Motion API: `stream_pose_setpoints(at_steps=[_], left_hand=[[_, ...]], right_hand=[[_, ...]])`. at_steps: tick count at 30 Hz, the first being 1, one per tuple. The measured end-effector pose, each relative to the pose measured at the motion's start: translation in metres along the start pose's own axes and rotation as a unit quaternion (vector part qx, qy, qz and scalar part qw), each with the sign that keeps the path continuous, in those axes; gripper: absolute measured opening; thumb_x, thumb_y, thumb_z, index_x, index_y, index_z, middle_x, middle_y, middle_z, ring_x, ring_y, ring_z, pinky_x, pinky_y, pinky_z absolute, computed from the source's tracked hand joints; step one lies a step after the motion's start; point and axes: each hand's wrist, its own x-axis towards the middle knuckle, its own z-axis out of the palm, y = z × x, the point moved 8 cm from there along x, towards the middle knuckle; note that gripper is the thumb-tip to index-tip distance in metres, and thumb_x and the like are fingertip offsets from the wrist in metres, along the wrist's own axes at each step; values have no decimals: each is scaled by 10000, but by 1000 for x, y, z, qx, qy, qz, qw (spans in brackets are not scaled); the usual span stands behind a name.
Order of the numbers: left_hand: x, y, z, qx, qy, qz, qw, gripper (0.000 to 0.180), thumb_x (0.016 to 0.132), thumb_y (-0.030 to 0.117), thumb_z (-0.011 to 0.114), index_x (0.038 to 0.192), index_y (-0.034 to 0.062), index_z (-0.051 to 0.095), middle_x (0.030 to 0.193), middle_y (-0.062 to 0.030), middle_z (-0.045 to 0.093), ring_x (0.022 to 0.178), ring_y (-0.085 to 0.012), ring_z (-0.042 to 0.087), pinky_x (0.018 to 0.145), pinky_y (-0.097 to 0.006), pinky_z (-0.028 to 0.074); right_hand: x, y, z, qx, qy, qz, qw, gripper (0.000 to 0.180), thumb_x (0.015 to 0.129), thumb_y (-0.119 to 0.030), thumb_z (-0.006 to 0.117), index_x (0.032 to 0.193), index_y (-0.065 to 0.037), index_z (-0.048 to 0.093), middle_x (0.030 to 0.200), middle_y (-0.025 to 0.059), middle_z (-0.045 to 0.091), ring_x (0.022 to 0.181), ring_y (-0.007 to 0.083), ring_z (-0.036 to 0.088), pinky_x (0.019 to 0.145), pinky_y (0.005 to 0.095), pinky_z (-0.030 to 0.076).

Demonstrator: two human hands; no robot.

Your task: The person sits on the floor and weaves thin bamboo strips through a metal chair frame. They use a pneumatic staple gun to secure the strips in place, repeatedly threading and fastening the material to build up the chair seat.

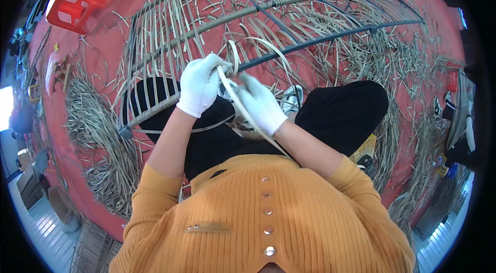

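Observation:
Across my lap and the floor lies a long dark metal frame (320,43) whose rails are partly wound with pale flat strip. My left hand (199,87), in a white glove, is closed around the near rail at the edge of its wrapped section (155,111), pinching the rattan-like strip (242,106) there. A loop of that strip (236,57) stands up over the rail, and its tail runs down past my right wrist. Close beside the rail is my right hand (260,103), also gloved; its fingers are blurred, so their grip on the strip is unclear.
Loose strips lie in heaps on the red floor at left (101,133) and at right (392,61), with short offcuts scattered behind the frame. A red plastic stool (77,3) lies at the far left. My bent black-trousered legs (341,118) flank the work.

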Motion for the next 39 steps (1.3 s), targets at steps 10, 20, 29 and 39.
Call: stream_pose_setpoints(at_steps=[10, 20, 29, 39], left_hand=[[-8, 33, -11, 135, 80, 166, 974, 134, 797, 60, 662, 925, 91, 686, 869, -70, 719, 838, -271, 673, 874, -394, 479], [1, 19, -11, 6, 12, 86, 996, 101, 837, -42, 676, 916, 6, 636, 1090, -120, 749, 899, -267, 684, 829, -363, 523], [-1, -2, 3, -85, -59, -48, 993, 104, 917, -27, 663, 1018, -7, 674, 1020, -120, 744, 951, -152, 692, 862, -299, 543], [-4, 11, -6, -51, 9, 9, 999, 118, 912, -29, 647, 1016, 3, 693, 941, -78, 701, 893, -151, 667, 815, -290, 524]], right_hand=[[-80, 48, -9, -8, -163, 53, 985, 415, 1013, -380, 559, 952, 12, 681, 722, 46, 600, 696, 140, 569, 651, 309, 460], [-428, 139, -217, -171, -67, 599, 780, 782, 990, -728, 365, 689, -54, 623, 570, 43, 579, 561, 175, 573, 592, 322, 473], [-173, 27, -180, -342, 107, 29, 933, 204, 925, -237, 677, 955, -47, 747, 816, 186, 713, 756, 333, 724, 667, 388, 550], [9, 29, 3, -58, 4, 79, 995, 323, 984, -258, 530, 1061, 5, 701, 927, 229, 693, 914, 379, 674, 846, 422, 506]])
